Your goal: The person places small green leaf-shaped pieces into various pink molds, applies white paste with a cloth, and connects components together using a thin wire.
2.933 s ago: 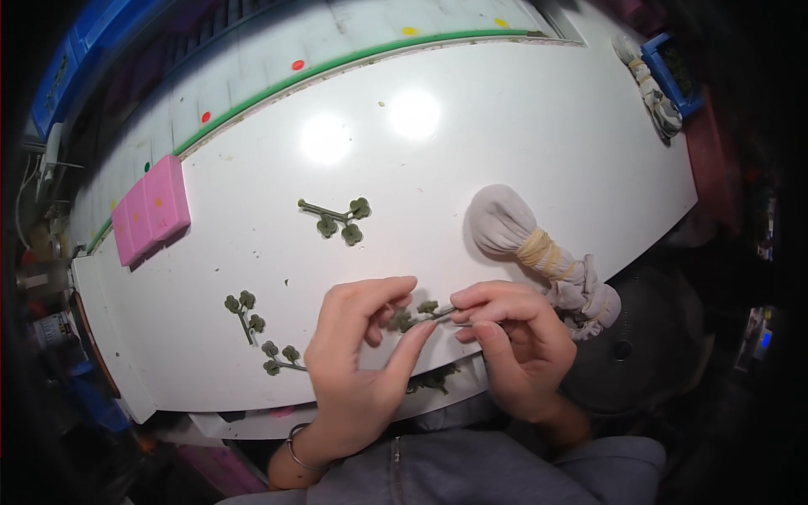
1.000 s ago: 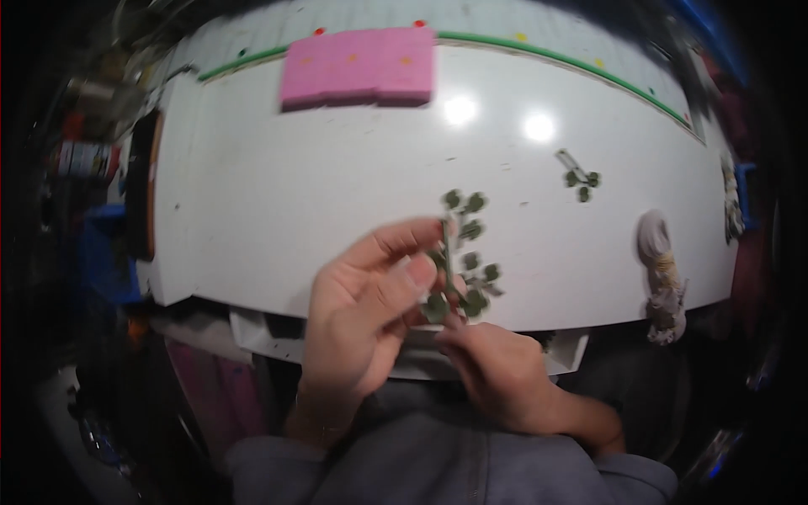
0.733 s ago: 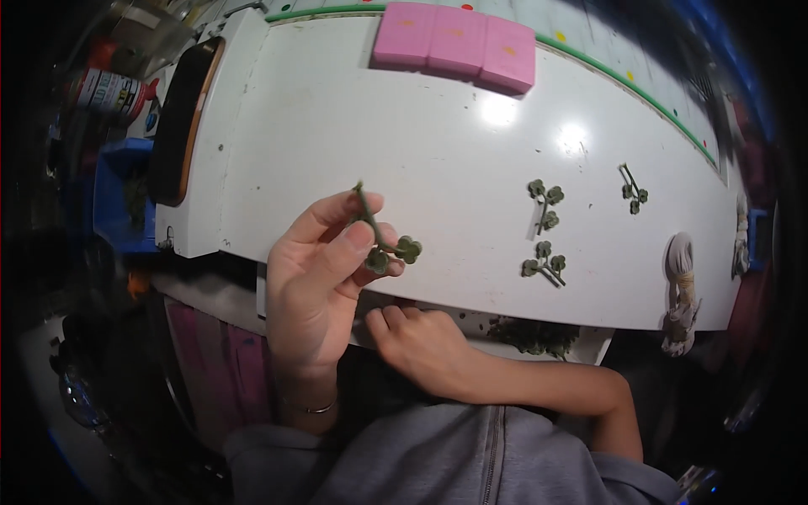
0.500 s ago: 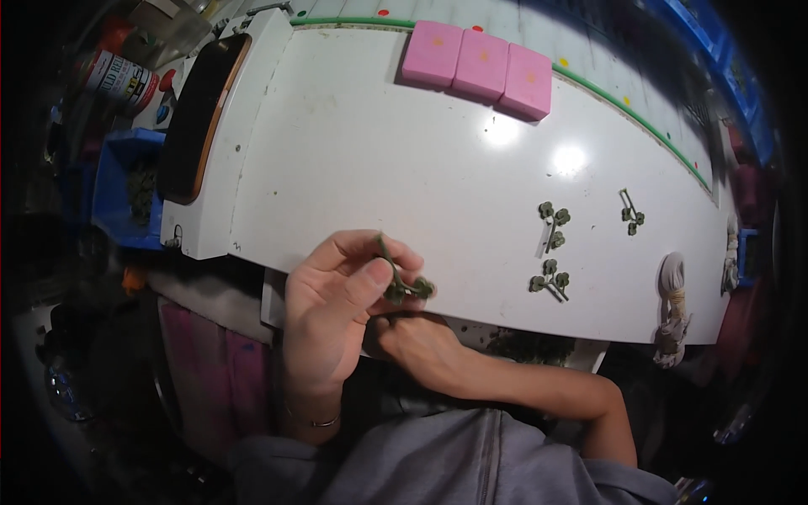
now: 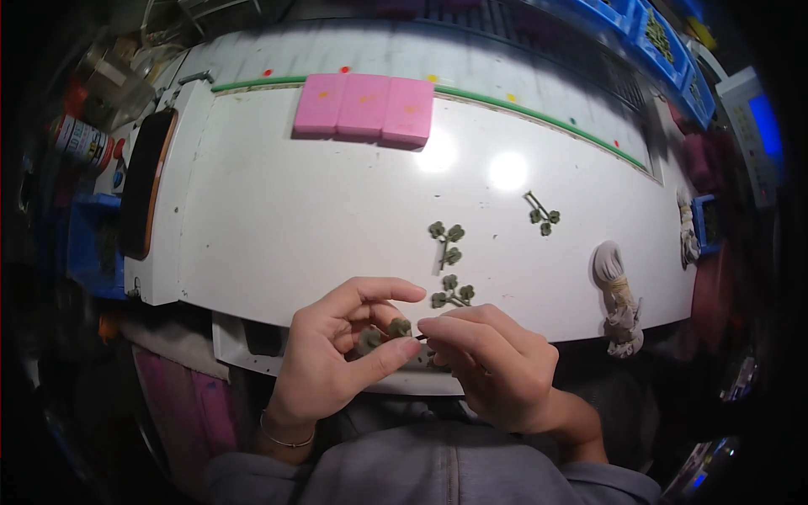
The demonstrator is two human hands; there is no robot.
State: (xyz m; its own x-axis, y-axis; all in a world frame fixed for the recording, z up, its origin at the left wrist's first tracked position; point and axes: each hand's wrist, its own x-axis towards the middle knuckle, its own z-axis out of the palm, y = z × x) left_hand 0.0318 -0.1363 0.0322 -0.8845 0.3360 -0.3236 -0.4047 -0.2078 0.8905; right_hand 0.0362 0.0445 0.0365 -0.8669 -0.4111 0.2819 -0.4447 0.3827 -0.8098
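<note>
My left hand (image 5: 332,358) is closed on a small dark green sprig (image 5: 400,326) with clover-shaped ends, held between thumb and fingers over the table's near edge. Close against it, my right hand (image 5: 501,362) has thumb and fingers pinched together at the left thumb's tip. A short dark bit shows at that pinch, too small to name. Beyond my hands, similar green sprigs lie on the white table: one just past the fingers (image 5: 452,292), one farther back (image 5: 446,244), and one to the right (image 5: 541,214).
Three pink blocks (image 5: 364,105) sit side by side at the table's back, by a green strip (image 5: 471,94). A phone-like dark slab (image 5: 150,183) rests at the left, beside a blue bin (image 5: 91,244). At the right lies a tied pale cloth bundle (image 5: 619,295).
My right hand has come up from below the table edge to meet my left. The sprig has turned in my left hand. The view has shifted, so the table things appear farther left.
</note>
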